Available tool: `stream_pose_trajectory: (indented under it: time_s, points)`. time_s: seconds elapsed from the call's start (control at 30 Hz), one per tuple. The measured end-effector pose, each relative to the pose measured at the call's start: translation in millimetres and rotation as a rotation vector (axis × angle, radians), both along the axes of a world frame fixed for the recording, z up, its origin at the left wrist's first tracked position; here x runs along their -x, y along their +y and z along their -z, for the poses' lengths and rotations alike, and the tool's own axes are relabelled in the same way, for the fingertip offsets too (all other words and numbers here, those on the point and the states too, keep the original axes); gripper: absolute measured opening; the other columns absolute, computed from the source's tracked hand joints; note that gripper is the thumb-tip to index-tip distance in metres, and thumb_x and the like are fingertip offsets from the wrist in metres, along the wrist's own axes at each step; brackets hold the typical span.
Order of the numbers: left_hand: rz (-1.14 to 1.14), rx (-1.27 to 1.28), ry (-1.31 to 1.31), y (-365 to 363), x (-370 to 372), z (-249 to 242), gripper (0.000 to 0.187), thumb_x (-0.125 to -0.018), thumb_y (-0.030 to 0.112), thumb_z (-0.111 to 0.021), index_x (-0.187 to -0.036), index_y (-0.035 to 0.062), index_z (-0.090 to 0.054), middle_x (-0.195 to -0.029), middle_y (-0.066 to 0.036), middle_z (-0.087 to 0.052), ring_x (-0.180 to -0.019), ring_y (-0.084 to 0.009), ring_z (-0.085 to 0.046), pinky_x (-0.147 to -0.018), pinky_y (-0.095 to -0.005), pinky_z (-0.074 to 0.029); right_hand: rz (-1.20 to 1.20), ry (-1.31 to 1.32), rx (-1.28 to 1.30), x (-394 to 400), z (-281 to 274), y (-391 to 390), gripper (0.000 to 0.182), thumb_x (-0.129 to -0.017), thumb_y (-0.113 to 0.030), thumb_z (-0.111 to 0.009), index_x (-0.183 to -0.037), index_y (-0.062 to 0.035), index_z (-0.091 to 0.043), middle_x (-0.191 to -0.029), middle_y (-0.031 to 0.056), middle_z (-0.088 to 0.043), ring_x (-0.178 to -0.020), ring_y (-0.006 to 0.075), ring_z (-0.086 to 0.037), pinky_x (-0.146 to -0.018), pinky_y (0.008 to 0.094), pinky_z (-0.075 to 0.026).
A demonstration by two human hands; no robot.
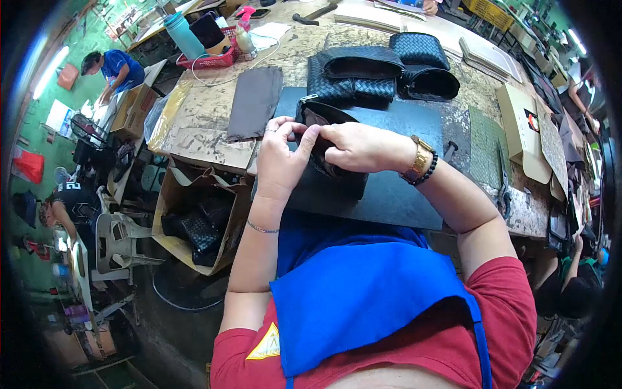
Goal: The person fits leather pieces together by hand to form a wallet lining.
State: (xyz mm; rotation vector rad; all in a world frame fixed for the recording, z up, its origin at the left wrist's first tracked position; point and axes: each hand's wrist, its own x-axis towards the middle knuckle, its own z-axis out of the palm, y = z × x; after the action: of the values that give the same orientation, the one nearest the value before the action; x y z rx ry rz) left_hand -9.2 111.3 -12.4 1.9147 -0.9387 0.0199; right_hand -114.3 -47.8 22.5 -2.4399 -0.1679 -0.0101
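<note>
Both my hands meet at the open top of a dark pouch [343,185] standing over a black board [402,198]. My left hand [285,152] pinches the pouch's edge near its zipper end, thumb and fingers together. Curled fingers of my right hand [356,146] press at the same opening, from the right; its fingertips are partly hidden inside. A metal zipper pull [310,98] shows at the pouch's upper left corner. Beyond the hands lie several black woven pouches [363,63], one with its mouth open toward me.
Brown sheet [256,102], red basket [210,60] with a teal bottle [184,35], and hammer [315,14] lie on the table. Scissors [503,181] and a cardboard piece [525,136] are right. A box [165,227] of black pouches stands below left. Other people work at both sides.
</note>
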Motion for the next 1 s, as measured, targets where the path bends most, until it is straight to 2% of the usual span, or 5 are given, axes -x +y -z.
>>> stream_pose_trajectory:
  time_s: [0.33, 0.6, 0.7, 0.83, 1.0]
  points:
    - [-0.024, -0.092, -0.159, -6.0, -2.4, -0.7, 0.020, -0.079, 0.018, -0.071, -0.090, 0.0012, -0.070, -0.112, -0.013, -0.064, -0.085, -0.0204, -0.066, -0.078, -0.0335, -0.053, 0.088, -0.154, 0.020, 5.4, 7.6, 0.8, 0.034, -0.091, -0.027, -0.054, -0.089, 0.0059, -0.062, -0.086, 0.0280, -0.063, -0.084, 0.0436, -0.063, -0.080, 0.0487, -0.050]
    - [-0.005, -0.318, -0.201, -4.6, -2.4, -23.2, 0.022, -0.075, 0.016, -0.070, -0.092, 0.0028, -0.071, -0.125, -0.016, -0.061, -0.103, -0.0303, -0.065, -0.087, -0.0361, -0.053, 0.249, -0.465, -0.044, 1.8, 10.9, -12.5, 0.010, -0.086, -0.017, -0.071, -0.085, -0.0072, -0.068, -0.085, 0.0090, -0.067, -0.084, 0.0284, -0.066, -0.075, 0.0378, -0.053]
    - [0.031, -0.371, -0.303, -5.8, -11.2, -21.4, 0.024, -0.074, 0.017, -0.068, -0.095, 0.0065, -0.072, -0.137, -0.016, -0.055, -0.109, -0.0326, -0.064, -0.092, -0.0395, -0.052, 0.179, -0.548, 0.306, -3.0, 15.3, -26.2, 0.009, -0.087, -0.018, -0.070, -0.087, -0.0093, -0.070, -0.094, 0.0079, -0.068, -0.094, 0.0246, -0.066, -0.079, 0.0360, -0.052]
    - [0.251, -0.363, -0.248, -14.2, -36.0, -15.6, 0.029, -0.073, 0.013, -0.065, -0.101, 0.0073, -0.072, -0.149, -0.019, -0.043, -0.116, -0.0348, -0.060, -0.098, -0.0404, -0.049, 0.112, -0.744, 0.264, -22.6, 32.0, -43.1, 0.010, -0.089, -0.018, -0.068, -0.088, -0.0082, -0.070, -0.118, 0.0121, -0.066, -0.106, 0.0265, -0.063, -0.089, 0.0355, -0.051]
    - [0.370, -0.139, -0.037, -7.3, -58.0, 4.0, 0.017, -0.075, 0.007, -0.062, -0.088, -0.0025, -0.070, -0.111, -0.021, -0.070, -0.094, -0.0259, -0.069, -0.082, -0.0311, -0.052, 0.097, -0.480, 0.022, -29.7, 36.8, -51.3, 0.016, -0.091, -0.017, -0.066, -0.092, -0.0014, -0.068, -0.115, 0.0179, -0.067, -0.100, 0.0338, -0.066, -0.088, 0.0376, -0.052]
